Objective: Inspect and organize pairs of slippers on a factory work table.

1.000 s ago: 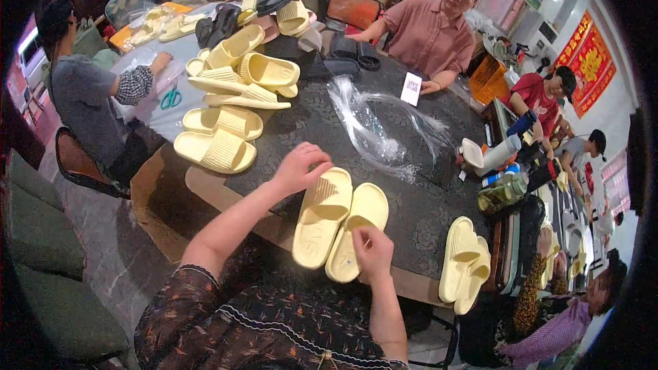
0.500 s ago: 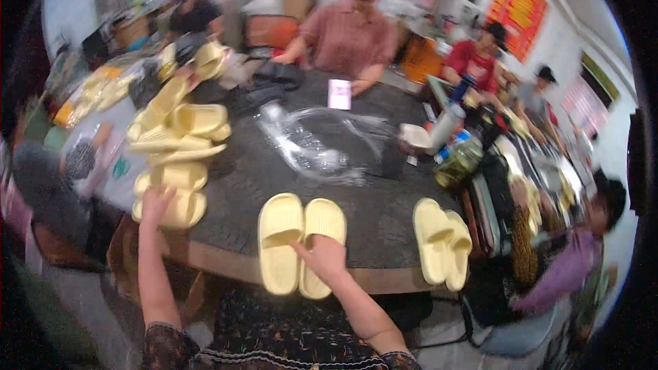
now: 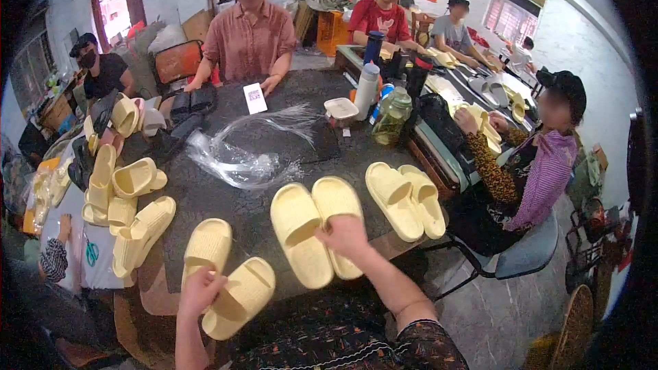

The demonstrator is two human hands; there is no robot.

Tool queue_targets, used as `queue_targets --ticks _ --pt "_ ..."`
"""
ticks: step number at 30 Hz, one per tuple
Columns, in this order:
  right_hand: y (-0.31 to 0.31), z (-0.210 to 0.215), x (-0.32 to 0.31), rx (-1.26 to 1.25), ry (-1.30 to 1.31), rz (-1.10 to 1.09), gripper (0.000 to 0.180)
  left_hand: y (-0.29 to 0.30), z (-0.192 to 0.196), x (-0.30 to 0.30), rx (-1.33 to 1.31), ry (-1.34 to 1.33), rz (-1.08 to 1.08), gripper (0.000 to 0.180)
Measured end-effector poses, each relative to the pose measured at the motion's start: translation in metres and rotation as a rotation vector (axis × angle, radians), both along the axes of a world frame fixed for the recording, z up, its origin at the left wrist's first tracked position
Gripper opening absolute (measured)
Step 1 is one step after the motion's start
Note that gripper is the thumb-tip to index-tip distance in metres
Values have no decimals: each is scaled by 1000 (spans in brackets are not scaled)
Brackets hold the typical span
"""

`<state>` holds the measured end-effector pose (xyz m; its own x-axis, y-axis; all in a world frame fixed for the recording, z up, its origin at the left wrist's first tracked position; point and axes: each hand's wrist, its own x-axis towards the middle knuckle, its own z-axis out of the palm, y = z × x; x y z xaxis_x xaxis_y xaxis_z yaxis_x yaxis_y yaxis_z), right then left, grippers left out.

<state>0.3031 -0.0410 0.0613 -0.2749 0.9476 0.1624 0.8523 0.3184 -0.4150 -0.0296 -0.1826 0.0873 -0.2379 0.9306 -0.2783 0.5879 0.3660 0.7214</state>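
Observation:
Several pale yellow slippers lie along the near side of the dark table. My left hand (image 3: 199, 291) is closed at the strap of a yellow slipper (image 3: 250, 294) near the front edge. Its mate (image 3: 209, 241) lies just beyond, partly behind that hand. My right hand (image 3: 347, 238) reaches under the strap of the right slipper (image 3: 336, 197) of a middle pair, its thumb toward the left slipper (image 3: 300, 233); the fingertips are hidden inside. Beyond my right hand lies another yellow pair (image 3: 396, 199), angled on the table edge.
A pile of yellow slippers (image 3: 133, 178) fills the table's left side. Clear plastic strips (image 3: 240, 161) lie mid-table, near bottles (image 3: 393, 116) and a small tub (image 3: 340, 107). Across stands a person (image 3: 250, 41); another person (image 3: 548, 151) sits at right. Teal-handled scissors (image 3: 91, 252) lie far left.
My left hand has brought a pair of slippers rightward from the pile to the front edge, where they lie spread apart. The middle pair under my right hand is closer to the right-hand pair.

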Motion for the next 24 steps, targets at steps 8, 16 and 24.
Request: queue_targets --ticks 8,16,24 --pt "79 29 124 127 -158 -422 38 6 3 32 187 -65 -293 49" --pt "77 17 120 448 -68 -555 49 7 8 7 344 320 -244 62" --pt "-67 32 -28 -219 130 468 65 3 -20 -7 152 396 -295 90"
